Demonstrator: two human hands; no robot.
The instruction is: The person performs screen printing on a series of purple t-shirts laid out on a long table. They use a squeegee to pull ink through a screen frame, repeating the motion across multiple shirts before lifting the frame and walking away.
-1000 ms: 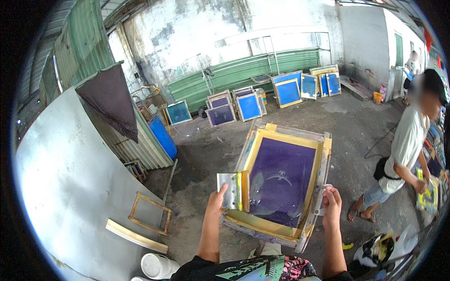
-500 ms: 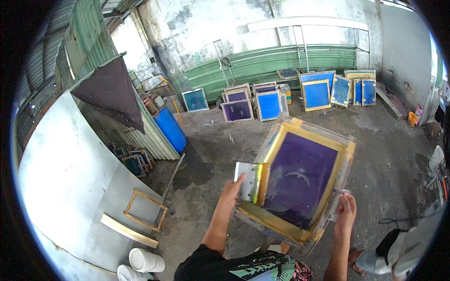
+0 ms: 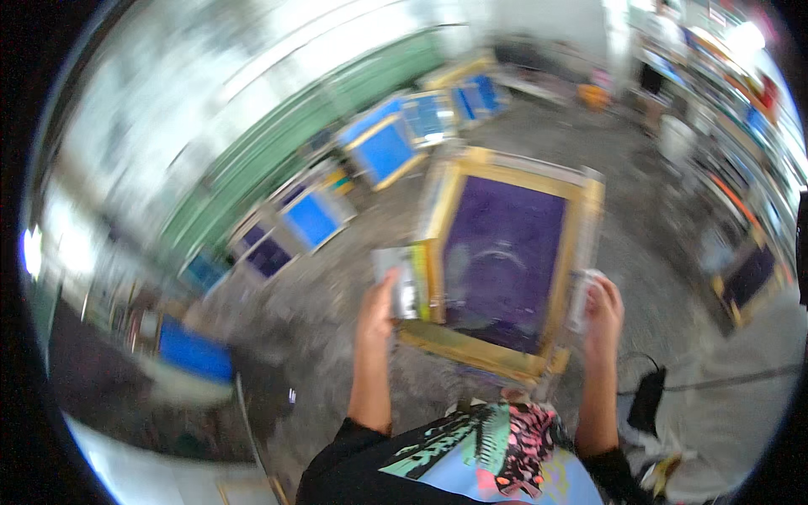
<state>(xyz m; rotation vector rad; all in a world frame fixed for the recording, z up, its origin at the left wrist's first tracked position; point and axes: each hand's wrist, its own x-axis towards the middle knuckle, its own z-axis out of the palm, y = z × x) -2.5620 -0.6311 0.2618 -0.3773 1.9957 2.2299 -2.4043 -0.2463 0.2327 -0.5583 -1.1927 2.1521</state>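
Note:
In front of me, a screen printing frame with dark purple mesh and yellow-taped edges is held up at a slight tilt. A paler rim along its top and right suggests another frame behind, but blur hides this. My left hand is closed at its left side, thumb over a white piece with a yellow-green edge that lies against the frame. Closed at the right edge is my right hand, with something whitish by its fingers that I cannot make out.
Blue and purple screens lean along a green corrugated wall. A blue drum is at the left. Right, a cluttered shelf stands near a white bucket and another screen. Close on my right is a person.
My view has swung to the right, bringing the cluttered shelf into sight. Both hands still hold the frame, which now appears more upright.

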